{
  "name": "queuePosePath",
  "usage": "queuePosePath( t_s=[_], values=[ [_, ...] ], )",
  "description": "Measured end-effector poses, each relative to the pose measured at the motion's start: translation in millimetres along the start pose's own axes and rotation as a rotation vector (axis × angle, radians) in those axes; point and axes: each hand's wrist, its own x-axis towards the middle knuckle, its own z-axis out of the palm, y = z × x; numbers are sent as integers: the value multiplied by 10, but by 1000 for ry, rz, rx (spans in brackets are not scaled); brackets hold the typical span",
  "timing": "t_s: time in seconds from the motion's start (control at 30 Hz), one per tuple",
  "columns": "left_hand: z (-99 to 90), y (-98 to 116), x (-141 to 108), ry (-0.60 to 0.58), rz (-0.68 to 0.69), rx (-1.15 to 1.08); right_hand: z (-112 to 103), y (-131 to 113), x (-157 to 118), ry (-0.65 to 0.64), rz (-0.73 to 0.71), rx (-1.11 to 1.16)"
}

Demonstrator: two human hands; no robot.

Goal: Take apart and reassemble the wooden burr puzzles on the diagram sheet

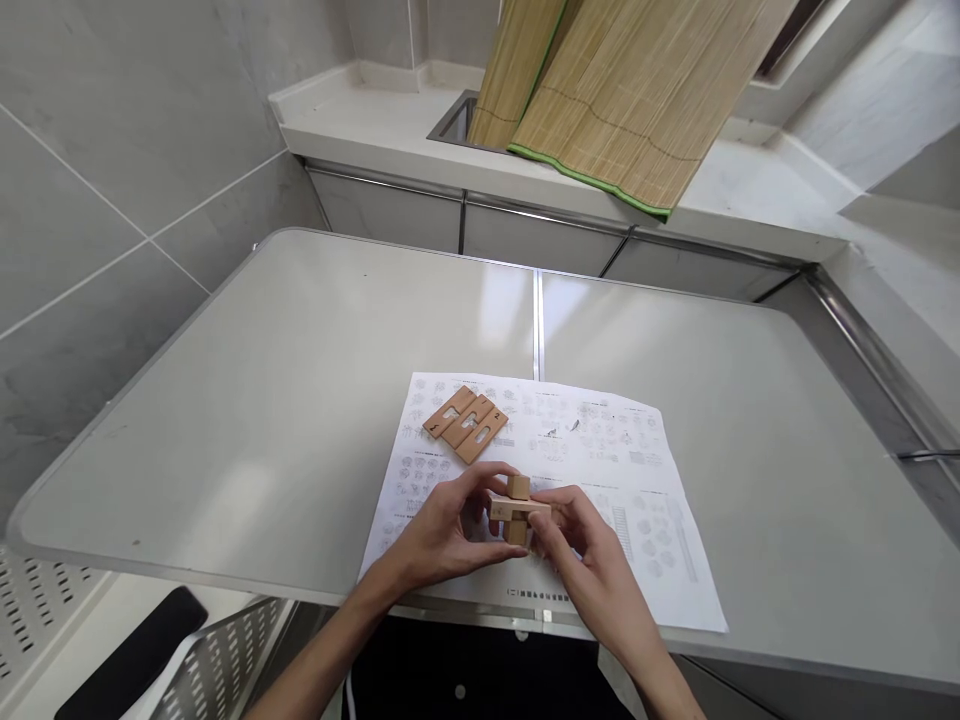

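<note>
Two hands share one small wooden block assembly (510, 509), so let each do a different job. Use your left hand (446, 535) as the clamp: its fingers grasp the upright part, with the index finger near the top end and the thumb under the lower end. Use your right hand (604, 575) for fine adjustment: its fingers pinch the right end of the crosspiece, thumb on the near face; how far the others wrap behind is hidden. Work with light, even pressure, since a hard squeeze from top and bottom would probably tilt or bind the joint. If the crosspiece resists, ease off, square it to the upright and nudge it along its own line rather than twisting. Hold the work low over the tabletop (285, 400), so a slipping piece has only a short drop.

The assembly lies between your two hands, above the near part of the printed sheet (682, 530). The upright's square top shows above the crosspiece, just beside your left index finger, and its lower block shows beneath, above your left thumb tip. The crosspiece runs sideways, its left end within the curve of your left hand and its right end at your right thumb. Three flat slotted wooden pieces (466, 424) rest side by side on the sheet, beyond your left hand.
</note>
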Motion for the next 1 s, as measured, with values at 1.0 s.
queuePosePath(
  t_s=[1.0],
  values=[
    [20,-51,-31,-2,33,66,-41,127,-100,202,-266,-105]
  ],
)
